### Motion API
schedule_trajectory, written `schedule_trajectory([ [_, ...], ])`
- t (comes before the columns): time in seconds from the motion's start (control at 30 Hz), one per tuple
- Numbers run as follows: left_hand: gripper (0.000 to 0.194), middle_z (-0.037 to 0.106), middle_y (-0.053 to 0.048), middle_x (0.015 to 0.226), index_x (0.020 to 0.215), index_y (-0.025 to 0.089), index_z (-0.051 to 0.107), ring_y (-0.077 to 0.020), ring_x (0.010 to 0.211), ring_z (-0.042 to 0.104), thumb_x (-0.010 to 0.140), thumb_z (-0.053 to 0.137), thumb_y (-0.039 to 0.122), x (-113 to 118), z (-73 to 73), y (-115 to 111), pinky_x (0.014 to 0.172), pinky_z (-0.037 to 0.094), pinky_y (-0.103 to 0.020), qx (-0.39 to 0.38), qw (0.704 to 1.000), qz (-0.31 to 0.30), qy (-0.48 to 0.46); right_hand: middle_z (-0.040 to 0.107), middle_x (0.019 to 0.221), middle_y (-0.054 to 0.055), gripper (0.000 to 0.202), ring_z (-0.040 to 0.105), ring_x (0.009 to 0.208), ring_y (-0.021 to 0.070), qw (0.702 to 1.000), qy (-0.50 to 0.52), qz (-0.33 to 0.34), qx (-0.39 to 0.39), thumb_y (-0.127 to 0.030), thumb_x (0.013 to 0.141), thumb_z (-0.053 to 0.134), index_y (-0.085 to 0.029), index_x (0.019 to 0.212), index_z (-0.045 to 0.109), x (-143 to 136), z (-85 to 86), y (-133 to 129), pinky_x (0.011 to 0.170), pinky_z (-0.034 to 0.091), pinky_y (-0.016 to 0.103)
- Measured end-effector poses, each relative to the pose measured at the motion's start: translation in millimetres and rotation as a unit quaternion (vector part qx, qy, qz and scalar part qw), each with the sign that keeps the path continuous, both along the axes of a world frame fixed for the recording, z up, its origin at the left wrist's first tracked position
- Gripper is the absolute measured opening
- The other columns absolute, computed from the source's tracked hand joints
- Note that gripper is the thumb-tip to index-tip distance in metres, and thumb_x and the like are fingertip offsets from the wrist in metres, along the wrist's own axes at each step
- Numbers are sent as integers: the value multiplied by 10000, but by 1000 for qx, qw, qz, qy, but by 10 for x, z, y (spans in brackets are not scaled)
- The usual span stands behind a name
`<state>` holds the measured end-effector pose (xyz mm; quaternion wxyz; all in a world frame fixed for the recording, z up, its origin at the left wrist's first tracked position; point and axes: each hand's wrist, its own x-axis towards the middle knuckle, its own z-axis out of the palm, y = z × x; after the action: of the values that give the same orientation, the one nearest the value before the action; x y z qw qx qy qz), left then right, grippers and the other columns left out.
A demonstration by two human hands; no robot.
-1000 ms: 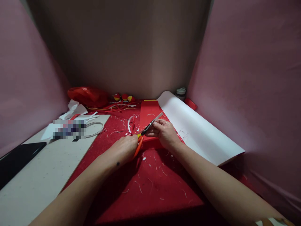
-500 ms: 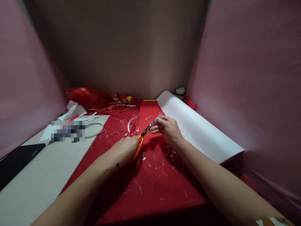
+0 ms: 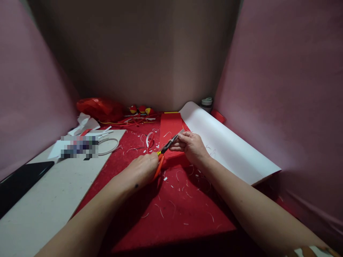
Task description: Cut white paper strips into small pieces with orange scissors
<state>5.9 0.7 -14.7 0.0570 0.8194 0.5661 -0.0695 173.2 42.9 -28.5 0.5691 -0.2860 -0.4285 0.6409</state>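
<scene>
Cloth [image 3: 171,223] underneath is red, strewn with thin clippings [image 3: 165,179]. Left hand [image 3: 144,166] has fingers wrapped round orange-handled scissors [image 3: 161,159], over a red sheet [image 3: 170,122]. Right hand [image 3: 193,145] pinches a small pale strip [image 3: 181,131] by the scissors' tips; too small to tell whether they touch it. Pale board [image 3: 72,189] on the left carries a black slab [image 3: 24,180]. Curled white sheet [image 3: 227,144] on the right. Pink panels [image 3: 289,71] both sides, dim wall [image 3: 139,53] behind, red bag [image 3: 100,109] near its foot.
</scene>
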Motion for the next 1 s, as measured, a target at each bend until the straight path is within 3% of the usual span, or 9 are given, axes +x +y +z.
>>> schedule_trajectory([
  [0.2,222,634,-139,890,915,158,504,-281,817,608,750,440,292,47,81,-26,612,420,-323,-16,1000,14,15,626,552,35,117,639,511,163,1000,3,-9,-11,-138,736,543,-145,632,490,6,14,6,581,573,351],
  [0.57,280,632,-124,852,937,177,505,-272,760,611,732,446,359,-10,-22,34,583,415,-320,-11,1000,11,11,628,550,23,103,638,505,162,1000,-3,23,6,-180,701,582,-147,654,496,-21,-35,4,564,569,356],
  [0.8,298,639,-115,771,890,175,518,-265,715,618,776,407,428,2,-31,58,559,402,-302,-9,1000,3,-7,623,550,17,118,631,501,152,1000,7,21,0,-192,680,604,-150,647,499,-13,-55,26,561,569,338],
  [1.0,236,646,-69,781,869,193,525,-210,695,615,763,435,383,-20,-56,77,556,380,-259,-8,1000,-9,-20,624,574,10,115,619,475,141,1000,1,-6,-18,-191,671,609,-156,680,500,-2,-19,13,503,560,298],
])
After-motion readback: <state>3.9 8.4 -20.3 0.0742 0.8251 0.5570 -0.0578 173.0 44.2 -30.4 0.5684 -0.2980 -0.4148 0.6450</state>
